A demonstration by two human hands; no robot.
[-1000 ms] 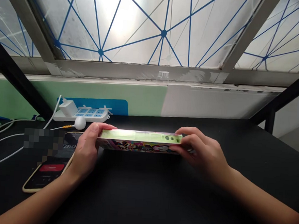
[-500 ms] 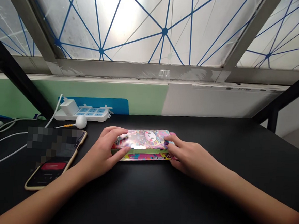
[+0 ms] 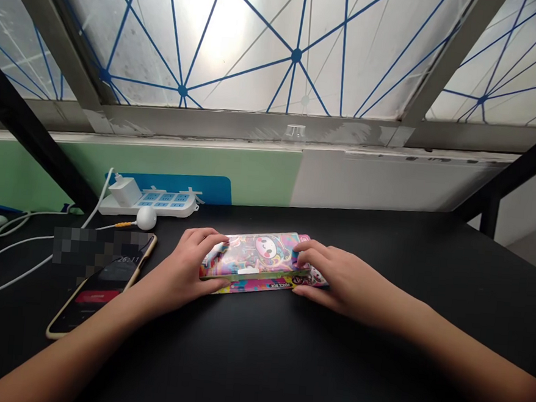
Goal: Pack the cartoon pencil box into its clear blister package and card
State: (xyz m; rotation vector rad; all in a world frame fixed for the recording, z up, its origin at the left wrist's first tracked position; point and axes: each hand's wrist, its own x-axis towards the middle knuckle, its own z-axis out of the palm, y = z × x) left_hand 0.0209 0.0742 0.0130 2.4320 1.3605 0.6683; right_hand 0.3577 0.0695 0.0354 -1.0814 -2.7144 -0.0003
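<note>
A colourful cartoon-printed pencil box point(image 3: 257, 260) lies flat on the black table point(image 3: 284, 361), its lid nearly down on the base. My left hand point(image 3: 184, 273) grips its left end, fingers over the lid and thumb at the front edge. On the right end, my right hand point(image 3: 340, 281) holds it the same way, fingers curled over the top.
A phone point(image 3: 99, 287) with a lit screen lies to the left of my left hand. Behind it are a white power strip point(image 3: 151, 202) with a charger, a white round object point(image 3: 146, 218) and white cables point(image 3: 11, 256). A window frame runs along the back.
The box was held up with its lid raised edge-on; it has come down flat on the table and the lid has swung nearly shut under both hands.
</note>
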